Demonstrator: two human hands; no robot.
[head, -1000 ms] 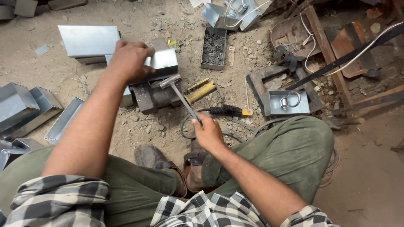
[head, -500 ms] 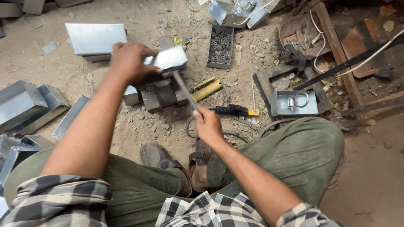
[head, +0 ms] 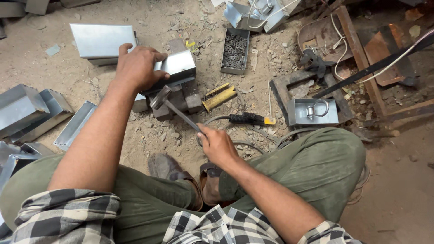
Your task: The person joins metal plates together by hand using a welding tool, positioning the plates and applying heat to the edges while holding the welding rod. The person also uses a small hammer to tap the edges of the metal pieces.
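Note:
My left hand (head: 135,65) grips a folded sheet-metal box (head: 178,68), holding it on a dark steel block (head: 187,99) set in the dirt. My right hand (head: 219,144) is closed around the handle of a hammer (head: 169,105). The hammer head sits low, just below the box and beside the block. I sit on the ground in green trousers, with my brown shoes between my knees.
Flat sheet metal (head: 97,39) lies behind the box. Several bent metal trays (head: 31,108) lie at left. A tray of small washers (head: 235,49), a yellow tool (head: 219,96), a screwdriver (head: 248,119), a metal box with a ring (head: 314,111) and wooden frames (head: 361,58) are at right.
The hammer head has dropped from up against the box to below it beside the block. My left hand kept its hold on the box, which turned slightly.

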